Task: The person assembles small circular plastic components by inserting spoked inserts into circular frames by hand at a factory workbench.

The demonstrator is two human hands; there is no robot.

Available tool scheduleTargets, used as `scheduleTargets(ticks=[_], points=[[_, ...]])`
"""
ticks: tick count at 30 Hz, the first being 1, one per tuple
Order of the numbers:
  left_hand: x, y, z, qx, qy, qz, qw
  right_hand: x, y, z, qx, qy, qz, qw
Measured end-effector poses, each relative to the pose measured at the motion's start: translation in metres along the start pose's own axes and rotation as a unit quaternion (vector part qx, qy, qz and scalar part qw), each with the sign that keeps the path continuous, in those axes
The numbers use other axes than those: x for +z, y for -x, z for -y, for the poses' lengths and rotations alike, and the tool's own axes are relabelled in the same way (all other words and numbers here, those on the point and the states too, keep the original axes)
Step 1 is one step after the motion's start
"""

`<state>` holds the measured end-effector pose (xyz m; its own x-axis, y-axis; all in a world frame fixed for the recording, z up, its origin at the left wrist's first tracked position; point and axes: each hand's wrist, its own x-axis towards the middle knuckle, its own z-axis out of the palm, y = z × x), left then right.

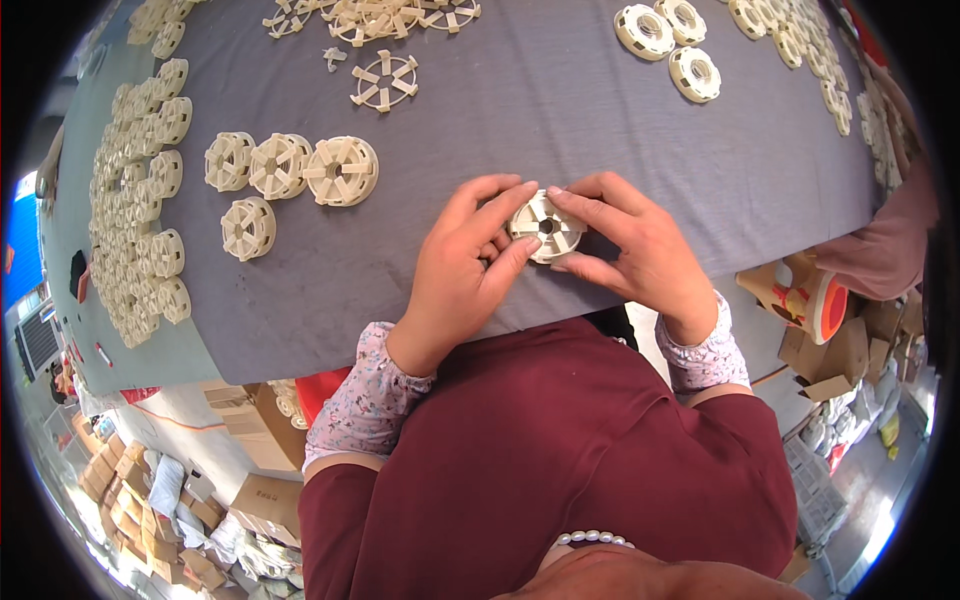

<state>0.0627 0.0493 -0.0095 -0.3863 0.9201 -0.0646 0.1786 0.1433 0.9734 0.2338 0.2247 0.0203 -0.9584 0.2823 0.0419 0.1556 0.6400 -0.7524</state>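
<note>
Near the front edge of the table, a round cream plastic spoked part [546, 226] sits between my two hands. My left hand [462, 255] grips its left side, with the thumb low and the index finger at the top. Fingers of my right hand [628, 240] close on its right side, thumb below and index finger above. A dark hole shows at the centre of the part, ringed by flat spokes. To the left lie several similar assembled round parts [341, 171]. Farther off rests a thin open spoked ring [385, 81] beside a small loose grey-white piece [334, 58].
A heap of spoked rings [375, 18] lies at the far edge. Three round coil-like parts [694, 75] sit at the far right. Stacked round parts [135, 200] crowd the left side. Cardboard boxes [262, 420] stand below the table, and a sleeved arm [885, 240] is at the right.
</note>
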Motion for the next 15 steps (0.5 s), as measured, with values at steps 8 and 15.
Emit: scheduleTargets(ticks=[8, 15], points=[[0.003, -0.003, -0.018, 0.035, -0.06, 0.032, 0.997, 0.015, 0.012, -0.001, 0.006, -0.008, -0.046, 0.999], [-0.042, 0.028, -0.004, -0.004, -0.149, -0.075, 0.986, -0.077, -0.024, -0.107, -0.01, 0.261, -0.286, 0.922]])
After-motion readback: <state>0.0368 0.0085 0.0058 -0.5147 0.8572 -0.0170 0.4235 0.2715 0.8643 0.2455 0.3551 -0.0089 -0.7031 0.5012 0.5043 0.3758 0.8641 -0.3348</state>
